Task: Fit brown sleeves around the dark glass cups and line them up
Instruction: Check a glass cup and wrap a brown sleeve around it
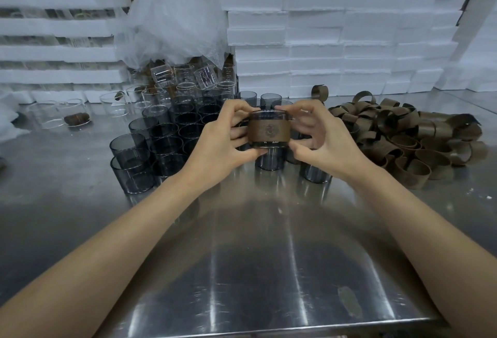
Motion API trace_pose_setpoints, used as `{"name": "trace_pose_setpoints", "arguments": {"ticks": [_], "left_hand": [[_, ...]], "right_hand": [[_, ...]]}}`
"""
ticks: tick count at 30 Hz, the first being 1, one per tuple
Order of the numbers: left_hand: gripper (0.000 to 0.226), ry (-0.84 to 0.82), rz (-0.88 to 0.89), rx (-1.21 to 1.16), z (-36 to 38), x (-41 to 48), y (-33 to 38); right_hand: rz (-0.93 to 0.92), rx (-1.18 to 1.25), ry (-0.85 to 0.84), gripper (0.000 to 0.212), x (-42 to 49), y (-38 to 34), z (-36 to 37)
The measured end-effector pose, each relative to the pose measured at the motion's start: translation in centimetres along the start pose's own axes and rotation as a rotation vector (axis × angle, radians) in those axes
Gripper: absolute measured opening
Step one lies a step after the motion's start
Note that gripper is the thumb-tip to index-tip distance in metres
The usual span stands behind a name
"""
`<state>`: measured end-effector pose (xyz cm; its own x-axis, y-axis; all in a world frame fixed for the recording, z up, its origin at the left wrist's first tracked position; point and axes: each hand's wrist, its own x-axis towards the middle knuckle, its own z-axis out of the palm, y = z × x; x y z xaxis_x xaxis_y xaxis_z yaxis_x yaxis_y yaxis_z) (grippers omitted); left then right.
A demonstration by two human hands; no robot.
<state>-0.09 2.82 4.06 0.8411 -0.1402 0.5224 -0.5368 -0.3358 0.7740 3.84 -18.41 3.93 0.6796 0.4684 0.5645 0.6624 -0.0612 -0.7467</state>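
Note:
Both hands hold one dark glass cup up above the steel table. A brown sleeve with a printed emblem wraps the cup's middle. My left hand grips the cup's left side, thumb under its base and fingers at its rim. My right hand grips the right side the same way. Several bare dark glass cups stand crowded behind and to the left. A heap of loose brown sleeves lies to the right.
Clear glass cups stand and lie further back and at the left, some with corks. White foam blocks are stacked along the back wall, with crumpled plastic wrap over a carton. The table's front edge runs close below my forearms.

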Motion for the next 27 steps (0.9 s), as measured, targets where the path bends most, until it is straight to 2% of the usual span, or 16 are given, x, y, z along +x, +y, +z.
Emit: {"name": "trace_pose_setpoints", "arguments": {"ticks": [3, 7, 13, 20, 23, 25, 27], "left_hand": [[0.08, -0.029, 0.017, 0.058, 0.0, -0.1, -0.1], [0.075, -0.037, 0.035, 0.132, 0.0, -0.3, -0.2], [0.074, -0.035, 0.055, 0.175, 0.1, -0.4, -0.2], [0.073, -0.033, 0.07, 0.197, 0.0, -0.3, -0.4], [0.068, -0.038, 0.063, 0.178, -0.1, -0.3, -0.7], [0.065, -0.027, 0.068, 0.156, -0.1, -0.2, -0.8], [0.068, 0.0, 0.094, 0.136, 0.1, 0.0, -0.8]], "right_hand": [[-0.071, -0.188, -0.007, 0.07, -0.1, 0.1, 0.0], [-0.221, -0.474, -0.003, 0.069, -0.3, 0.8, 0.1], [-0.278, -0.549, 0.051, 0.066, -0.3, 1.3, 0.7], [-0.292, -0.549, 0.064, 0.067, -0.3, 1.4, 0.8], [-0.13, -0.384, 0.01, 0.066, -0.3, 0.6, 0.7], [0.018, -0.182, -0.021, 0.057, -0.1, -0.2, 0.4], [0.085, -0.077, 0.032, 0.043, 0.3, -0.9, 0.3]]}}
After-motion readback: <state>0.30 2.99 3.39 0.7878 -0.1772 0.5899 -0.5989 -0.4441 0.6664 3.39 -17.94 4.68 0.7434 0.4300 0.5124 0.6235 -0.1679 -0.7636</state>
